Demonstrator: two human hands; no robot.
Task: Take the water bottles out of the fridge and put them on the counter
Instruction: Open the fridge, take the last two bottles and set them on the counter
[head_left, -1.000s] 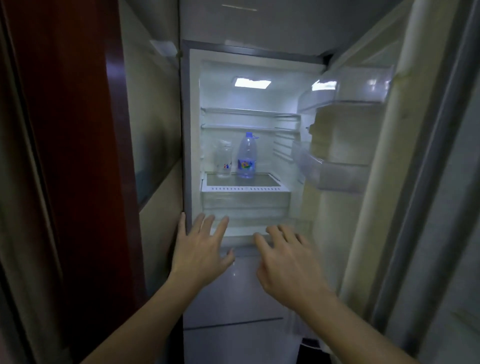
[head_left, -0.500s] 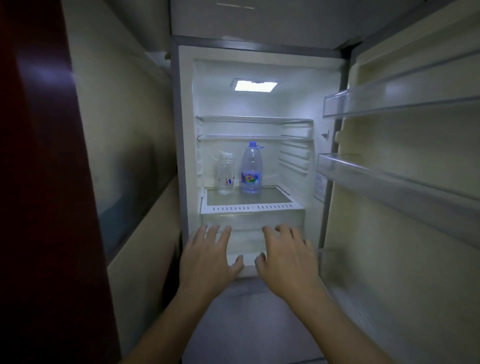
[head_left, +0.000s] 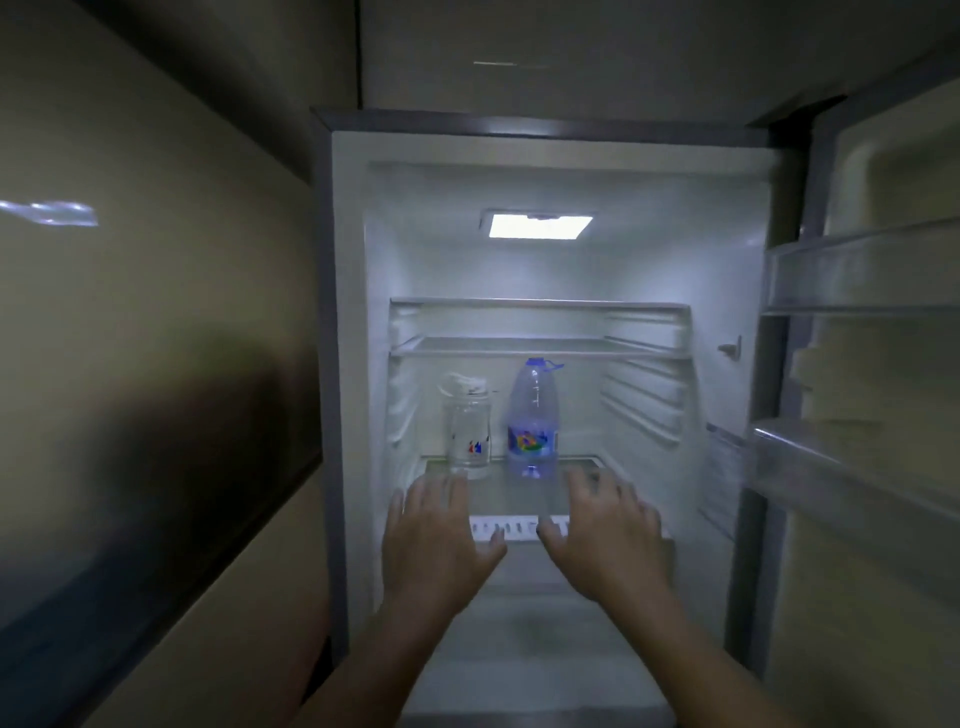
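In the middle of the frame the fridge (head_left: 348, 364) stands open. On its glass shelf (head_left: 519, 499) two bottles stand side by side: a clear bottle (head_left: 469, 434) and, right of it, a blue-capped bottle (head_left: 532, 415). The left hand (head_left: 434, 540) and right hand (head_left: 605, 535) reach just below them, fingers spread and holding nothing.

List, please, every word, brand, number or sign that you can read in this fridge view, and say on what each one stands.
Nothing can be read here.
Blue bottle: colourful label, text too blurred.
Clear bottle: small red and blue print, no letters legible.
Sticker on the fridge's right wall: print too small and blurred.
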